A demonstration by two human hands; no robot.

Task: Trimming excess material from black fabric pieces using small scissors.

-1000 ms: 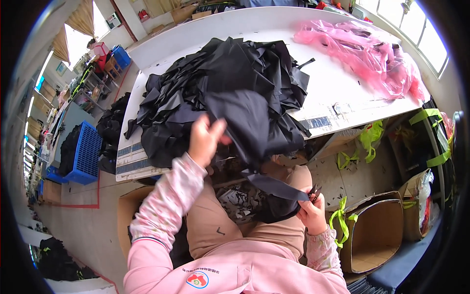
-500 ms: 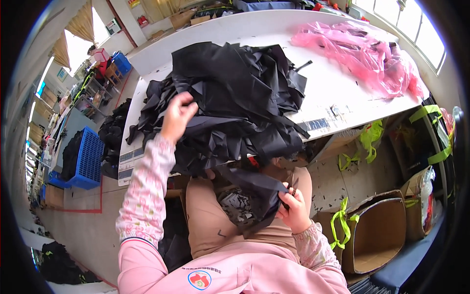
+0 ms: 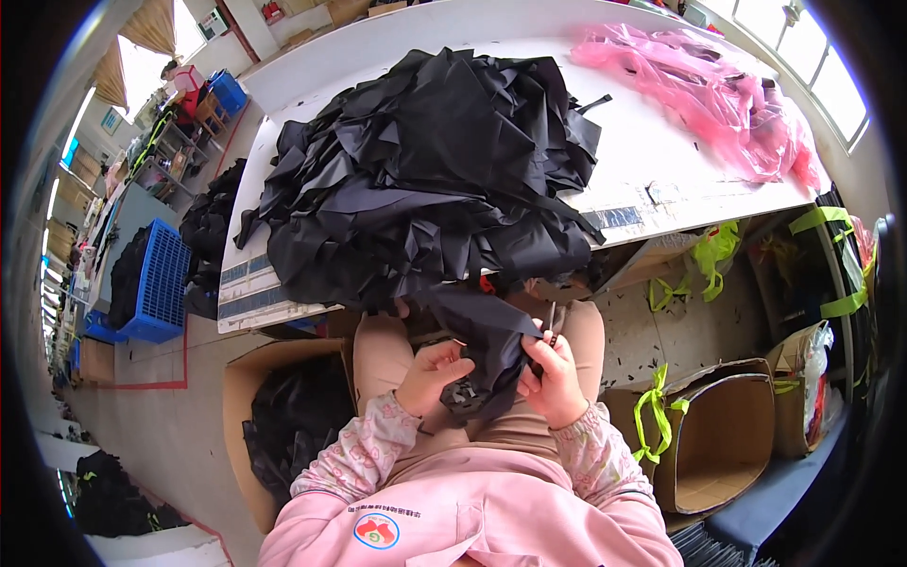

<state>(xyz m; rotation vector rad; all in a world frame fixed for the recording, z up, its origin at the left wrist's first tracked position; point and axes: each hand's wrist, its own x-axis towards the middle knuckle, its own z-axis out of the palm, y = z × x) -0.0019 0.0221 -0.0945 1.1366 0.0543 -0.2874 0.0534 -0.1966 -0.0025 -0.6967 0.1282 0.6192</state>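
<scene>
"Where's our black cloth piece (image 3: 499, 345)?"
"Over our lap (image 3: 529, 433), below the near edge of the surface (image 3: 652, 203). Our right hand (image 3: 551, 376) has it in a pinching grip, beside a dark tool (image 3: 552, 326); whether our left hand (image 3: 433, 376) grips, we can't tell. Let's hold it taut, clear of the point."
"Containers?"
"Below the near-left corner, a cardboard box (image 3: 248, 378) holds black fabric (image 3: 298, 416); leftward, so does a blue crate (image 3: 168, 293)."

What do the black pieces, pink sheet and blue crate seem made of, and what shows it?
Black pieces: probably synthetic cloth, faintly shiny, crisply folded.
Pink sheet: likely thin, glossy plastic film, wrinkled and see-through.
Blue crate: probably rigid plastic, smooth-looking, with gridded walls.
</scene>
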